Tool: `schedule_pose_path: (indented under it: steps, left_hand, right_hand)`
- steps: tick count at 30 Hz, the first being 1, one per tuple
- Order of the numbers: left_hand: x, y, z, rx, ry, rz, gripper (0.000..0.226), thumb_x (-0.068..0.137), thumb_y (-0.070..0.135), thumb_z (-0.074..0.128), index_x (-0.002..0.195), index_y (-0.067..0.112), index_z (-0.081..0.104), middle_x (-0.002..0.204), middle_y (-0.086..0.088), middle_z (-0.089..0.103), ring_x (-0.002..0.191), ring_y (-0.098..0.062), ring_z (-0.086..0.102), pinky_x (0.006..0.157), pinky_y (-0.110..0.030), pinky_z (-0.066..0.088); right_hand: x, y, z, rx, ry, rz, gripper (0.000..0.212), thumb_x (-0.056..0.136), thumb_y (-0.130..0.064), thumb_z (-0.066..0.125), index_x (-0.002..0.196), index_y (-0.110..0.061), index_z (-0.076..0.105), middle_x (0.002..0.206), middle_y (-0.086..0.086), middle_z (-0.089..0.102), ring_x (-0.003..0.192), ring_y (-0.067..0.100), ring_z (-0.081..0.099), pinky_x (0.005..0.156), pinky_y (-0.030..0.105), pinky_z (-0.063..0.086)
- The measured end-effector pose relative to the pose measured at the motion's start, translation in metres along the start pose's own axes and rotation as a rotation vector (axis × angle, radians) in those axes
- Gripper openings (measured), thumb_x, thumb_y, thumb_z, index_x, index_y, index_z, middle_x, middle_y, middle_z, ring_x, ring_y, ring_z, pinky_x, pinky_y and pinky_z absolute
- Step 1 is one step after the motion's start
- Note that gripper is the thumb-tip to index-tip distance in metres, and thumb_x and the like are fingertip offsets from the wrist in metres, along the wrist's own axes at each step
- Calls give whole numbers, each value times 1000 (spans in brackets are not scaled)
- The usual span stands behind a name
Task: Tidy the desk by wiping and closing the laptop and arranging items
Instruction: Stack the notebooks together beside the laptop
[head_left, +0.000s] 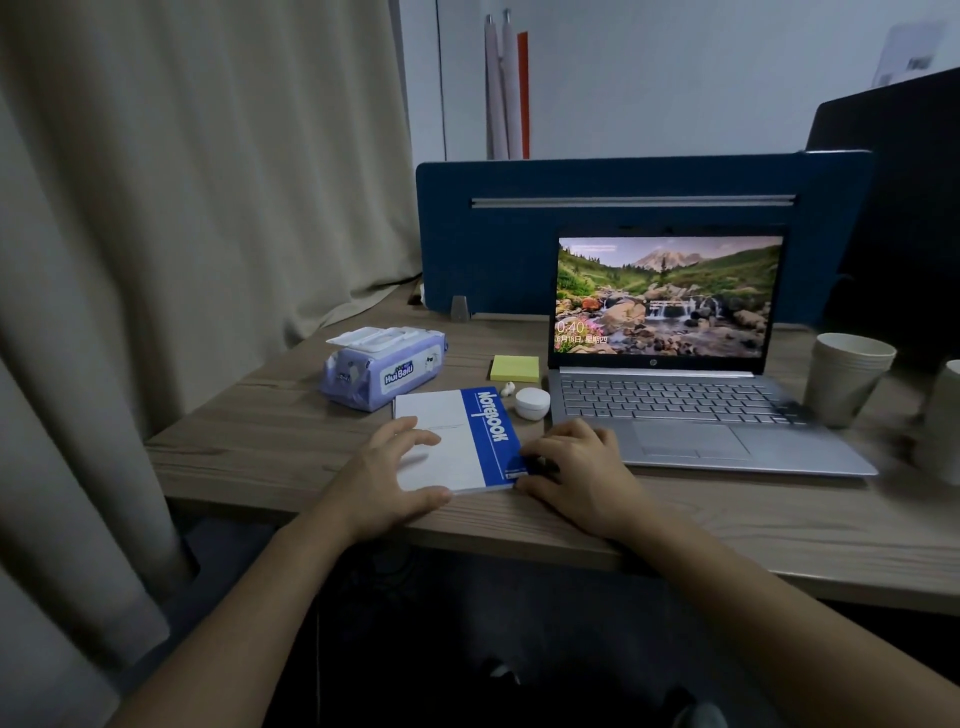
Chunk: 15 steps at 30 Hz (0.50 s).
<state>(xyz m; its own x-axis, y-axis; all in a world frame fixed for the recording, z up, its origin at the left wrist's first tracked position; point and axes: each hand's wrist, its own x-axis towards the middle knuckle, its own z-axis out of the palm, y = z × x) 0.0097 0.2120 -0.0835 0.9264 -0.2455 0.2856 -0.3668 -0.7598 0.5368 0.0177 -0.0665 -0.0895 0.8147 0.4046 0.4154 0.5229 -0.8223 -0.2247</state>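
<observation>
An office desk: blue partition screen, open laptop, sticky notes

Dim room with cool, muted light. The glowing screen of the open silver laptop is the brightest spot. Deep shadow fills the space under the wooden desk. Wide-angle bending and blur smear the stacked pale paper cups at right.

Your left hand rests spread on the notebook, your right hand touches its blue edge. Beside them on the desk, the laptop stands open, screen lit.
</observation>
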Motion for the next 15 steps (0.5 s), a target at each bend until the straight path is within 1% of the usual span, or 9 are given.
schedule_pose_path:
  steps: [3, 5, 7, 9, 11, 13, 15]
  left_hand:
    - [-1, -1, 2, 25, 24, 26, 57, 74, 46, 80, 126, 37, 56, 154, 6, 36, 136, -10, 36, 102, -23, 27]
    - [-2, -2, 2, 34, 31, 49, 54, 75, 47, 79, 123, 39, 56, 152, 7, 38, 135, -10, 38, 103, -24, 29]
    - [-1, -4, 2, 12, 34, 67, 52, 73, 50, 79, 118, 45, 54, 149, 10, 40, 133, -7, 39, 104, -25, 31]
    - [2, -4, 2, -31, 44, 69, 46, 75, 54, 75, 115, 46, 54, 145, 13, 42, 131, -5, 40, 104, -28, 33]
    - [9, -3, 2, -71, 66, 69, 36, 82, 53, 70, 114, 44, 56, 144, 9, 46, 131, -7, 42, 106, -30, 35]
    - [21, 3, 4, -83, 78, 78, 36, 83, 55, 63, 115, 39, 58, 140, 7, 51, 130, -9, 44, 108, -34, 36]
    - [38, 11, 6, -89, 86, 88, 36, 86, 54, 60, 118, 36, 60, 134, 12, 54, 126, -7, 46, 106, -36, 39]
  right_hand:
    - [0, 1, 0, 16, -4, 19, 42, 86, -61, 50, 121, -39, 55, 123, -11, 60, 120, 9, 33, 92, 36, 21]
    - [2, 2, -1, 41, 29, 68, 43, 86, -63, 47, 121, -39, 56, 119, -11, 61, 120, 10, 35, 91, 38, 23]
    - [6, 5, -2, 71, 122, 152, 37, 88, -60, 46, 115, -38, 59, 112, -12, 64, 117, 12, 39, 89, 40, 26]
    - [13, 12, -5, 85, 185, 225, 25, 92, -52, 48, 109, -37, 60, 111, -14, 65, 116, 14, 42, 90, 42, 28]
    - [21, 22, -7, 83, 181, 276, 18, 93, -43, 52, 108, -36, 59, 112, -13, 66, 117, 17, 44, 92, 44, 29]
    - [31, 31, -8, 61, 157, 320, 21, 92, -39, 55, 112, -34, 59, 117, -9, 65, 119, 22, 45, 95, 48, 31]
    - [43, 36, -8, 3, 138, 348, 27, 90, -41, 57, 115, -32, 59, 122, -6, 64, 121, 25, 46, 96, 51, 31]
